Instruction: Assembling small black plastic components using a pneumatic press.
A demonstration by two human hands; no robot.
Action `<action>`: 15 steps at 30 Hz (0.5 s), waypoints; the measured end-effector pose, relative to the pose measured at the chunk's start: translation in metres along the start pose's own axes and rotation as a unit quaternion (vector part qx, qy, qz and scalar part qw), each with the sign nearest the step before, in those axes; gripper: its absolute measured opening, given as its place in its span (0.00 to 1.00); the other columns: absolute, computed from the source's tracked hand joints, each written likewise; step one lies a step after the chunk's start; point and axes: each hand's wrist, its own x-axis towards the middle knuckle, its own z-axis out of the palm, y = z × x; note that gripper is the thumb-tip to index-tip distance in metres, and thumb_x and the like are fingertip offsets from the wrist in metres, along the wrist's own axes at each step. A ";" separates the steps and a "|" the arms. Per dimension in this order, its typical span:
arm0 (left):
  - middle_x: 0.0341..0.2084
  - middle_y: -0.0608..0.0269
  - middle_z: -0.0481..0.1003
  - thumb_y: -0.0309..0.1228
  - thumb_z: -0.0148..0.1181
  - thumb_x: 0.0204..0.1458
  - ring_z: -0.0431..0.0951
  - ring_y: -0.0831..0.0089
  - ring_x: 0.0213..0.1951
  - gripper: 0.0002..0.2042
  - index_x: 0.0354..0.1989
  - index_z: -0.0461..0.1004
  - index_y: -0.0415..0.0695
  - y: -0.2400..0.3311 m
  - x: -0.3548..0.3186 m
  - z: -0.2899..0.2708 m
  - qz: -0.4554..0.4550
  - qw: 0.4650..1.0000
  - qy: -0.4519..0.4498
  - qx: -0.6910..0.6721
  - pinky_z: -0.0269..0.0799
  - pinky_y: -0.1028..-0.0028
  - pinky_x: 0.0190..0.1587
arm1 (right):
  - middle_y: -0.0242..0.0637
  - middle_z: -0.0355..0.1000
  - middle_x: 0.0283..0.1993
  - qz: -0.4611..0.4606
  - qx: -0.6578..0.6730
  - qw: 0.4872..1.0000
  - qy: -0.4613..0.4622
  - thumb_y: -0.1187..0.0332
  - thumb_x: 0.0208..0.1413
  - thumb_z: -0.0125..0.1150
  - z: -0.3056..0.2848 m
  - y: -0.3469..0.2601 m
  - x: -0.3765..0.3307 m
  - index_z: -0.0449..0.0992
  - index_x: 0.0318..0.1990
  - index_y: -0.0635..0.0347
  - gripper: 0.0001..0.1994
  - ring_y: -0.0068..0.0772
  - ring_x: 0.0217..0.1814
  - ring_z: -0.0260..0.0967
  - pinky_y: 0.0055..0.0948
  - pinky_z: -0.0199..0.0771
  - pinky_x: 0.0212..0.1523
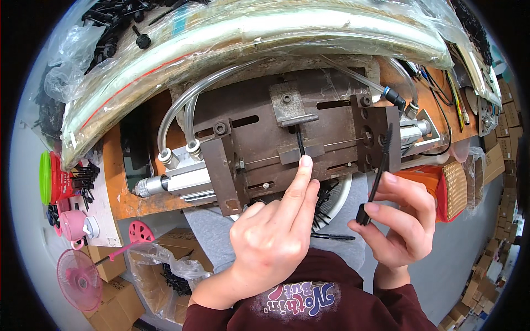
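A black mascara wand (380,175) is pinched between the thumb and fingers of my right hand (407,223); its bristled end points up, its short ribbed base down. My left hand (270,234) reaches over the dark metal fixture (259,124) with index and middle fingers stretched out and the others curled. Its index fingertip touches the lower end of a thin black rod (300,139), which lies on a small metal block (290,154) below a bolted steel bracket (286,105). The fingertip hides that end of the rod.
Silver cylinders (187,182) with clear air tubes (190,99) flank the fixture on the wooden bench (124,201). On my lap sits a white basket (343,201) of black wands, partly behind my left hand; one loose wand (332,236) lies beside it. A pink fan (80,278) stands lower left.
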 end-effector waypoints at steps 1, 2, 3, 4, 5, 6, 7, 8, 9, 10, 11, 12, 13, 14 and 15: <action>0.45 0.60 0.78 0.25 0.69 0.37 0.73 0.77 0.18 0.12 0.34 0.80 0.41 0.000 0.000 0.000 -0.001 1.000 0.000 0.000 0.64 0.79 0.20 | 0.46 0.73 0.49 -0.004 -0.008 1.000 -0.009 0.75 0.31 0.75 0.001 0.000 0.001 0.80 0.34 0.60 0.17 0.40 0.44 0.74 0.32 0.76 0.41; 0.45 0.61 0.78 0.25 0.69 0.37 0.73 0.77 0.18 0.12 0.34 0.80 0.41 0.000 0.000 0.000 -0.001 1.000 0.001 0.000 0.64 0.79 0.20 | 0.45 0.73 0.49 -0.008 -0.017 1.000 -0.018 0.75 0.31 0.75 0.002 0.000 0.003 0.80 0.34 0.60 0.17 0.41 0.44 0.74 0.33 0.76 0.42; 0.45 0.61 0.78 0.24 0.69 0.37 0.73 0.77 0.18 0.12 0.34 0.80 0.41 0.000 0.000 0.000 -0.003 1.000 0.001 0.000 0.64 0.79 0.20 | 0.45 0.73 0.49 -0.012 -0.024 0.999 -0.027 0.76 0.32 0.74 0.003 0.001 0.005 0.80 0.34 0.60 0.16 0.42 0.45 0.74 0.34 0.76 0.43; 0.45 0.61 0.78 0.24 0.69 0.37 0.73 0.77 0.18 0.12 0.34 0.80 0.41 0.001 0.000 0.000 -0.006 1.000 0.002 0.001 0.64 0.79 0.20 | 0.45 0.73 0.49 -0.019 -0.026 0.999 -0.034 0.76 0.32 0.74 0.004 0.001 0.006 0.80 0.34 0.61 0.16 0.43 0.45 0.74 0.34 0.76 0.43; 0.45 0.61 0.78 0.24 0.69 0.37 0.73 0.77 0.18 0.12 0.34 0.80 0.41 0.001 0.000 0.000 -0.009 1.000 0.002 0.002 0.64 0.79 0.20 | 0.44 0.74 0.48 -0.027 -0.028 0.998 -0.040 0.77 0.32 0.73 0.004 0.001 0.007 0.80 0.35 0.62 0.16 0.43 0.45 0.75 0.35 0.77 0.44; 0.45 0.61 0.78 0.24 0.69 0.37 0.73 0.77 0.18 0.12 0.34 0.80 0.41 0.002 0.000 0.000 -0.011 1.000 0.003 0.002 0.64 0.79 0.20 | 0.44 0.74 0.48 -0.034 -0.031 0.998 -0.046 0.78 0.33 0.72 0.005 0.001 0.007 0.80 0.35 0.62 0.16 0.44 0.45 0.75 0.35 0.77 0.44; 0.45 0.61 0.78 0.24 0.69 0.37 0.73 0.77 0.18 0.12 0.34 0.80 0.41 0.002 0.000 0.000 -0.012 1.000 0.003 0.001 0.64 0.79 0.20 | 0.44 0.74 0.48 -0.040 -0.032 0.997 -0.052 0.78 0.33 0.72 0.005 0.001 0.007 0.80 0.35 0.63 0.16 0.44 0.46 0.75 0.34 0.77 0.44; 0.45 0.61 0.78 0.24 0.69 0.37 0.73 0.77 0.18 0.12 0.34 0.80 0.41 0.002 -0.001 0.000 -0.013 1.000 0.003 0.000 0.64 0.79 0.20 | 0.44 0.74 0.47 -0.045 -0.032 0.997 -0.058 0.78 0.33 0.72 0.006 0.002 0.007 0.80 0.35 0.63 0.16 0.44 0.46 0.75 0.34 0.77 0.44; 0.45 0.61 0.78 0.24 0.69 0.37 0.73 0.77 0.18 0.12 0.34 0.80 0.41 0.002 0.000 0.000 -0.012 1.000 0.003 -0.001 0.64 0.79 0.20 | 0.45 0.75 0.47 -0.050 -0.033 0.996 -0.063 0.79 0.33 0.71 0.006 0.002 0.007 0.80 0.35 0.64 0.16 0.44 0.47 0.75 0.33 0.77 0.43; 0.45 0.61 0.78 0.24 0.69 0.37 0.73 0.77 0.18 0.12 0.34 0.80 0.41 0.002 0.000 0.000 -0.011 1.000 0.004 -0.003 0.64 0.79 0.20 | 0.44 0.75 0.46 -0.053 -0.034 0.996 -0.064 0.79 0.34 0.70 0.007 0.002 0.006 0.79 0.35 0.64 0.15 0.44 0.47 0.75 0.32 0.78 0.42; 0.45 0.61 0.78 0.24 0.69 0.37 0.73 0.77 0.18 0.12 0.34 0.80 0.41 0.002 0.000 0.000 -0.010 1.000 0.006 -0.005 0.64 0.79 0.20 | 0.44 0.75 0.46 -0.057 -0.034 0.995 -0.072 0.79 0.35 0.69 0.007 0.001 0.006 0.79 0.35 0.64 0.14 0.43 0.46 0.75 0.32 0.78 0.42; 0.45 0.61 0.78 0.24 0.69 0.37 0.73 0.77 0.18 0.12 0.34 0.80 0.41 0.001 -0.001 0.000 -0.010 1.000 0.007 -0.007 0.64 0.79 0.20 | 0.44 0.75 0.47 -0.060 -0.034 0.994 -0.080 0.78 0.35 0.68 0.007 0.001 0.005 0.79 0.35 0.64 0.14 0.43 0.46 0.76 0.32 0.78 0.42; 0.45 0.61 0.78 0.24 0.69 0.37 0.73 0.77 0.18 0.12 0.34 0.80 0.41 0.001 -0.001 0.000 -0.007 1.000 0.006 -0.008 0.64 0.79 0.20 | 0.43 0.75 0.47 -0.063 -0.034 0.994 -0.087 0.78 0.35 0.68 0.007 0.000 0.005 0.80 0.35 0.64 0.13 0.42 0.46 0.76 0.32 0.78 0.42; 0.45 0.61 0.78 0.24 0.68 0.37 0.74 0.77 0.18 0.12 0.34 0.80 0.41 0.000 -0.001 0.000 -0.005 1.000 0.005 -0.010 0.63 0.79 0.19 | 0.43 0.75 0.47 -0.071 -0.034 0.993 -0.089 0.78 0.36 0.66 0.007 0.001 0.005 0.79 0.35 0.64 0.13 0.41 0.46 0.76 0.30 0.77 0.40; 0.44 0.60 0.78 0.24 0.68 0.38 0.74 0.77 0.19 0.12 0.34 0.80 0.41 -0.001 -0.001 0.000 -0.002 1.000 0.004 -0.013 0.63 0.79 0.19 | 0.43 0.75 0.47 -0.074 -0.038 0.992 -0.092 0.77 0.36 0.66 0.007 0.002 0.004 0.79 0.35 0.64 0.13 0.40 0.45 0.76 0.30 0.77 0.39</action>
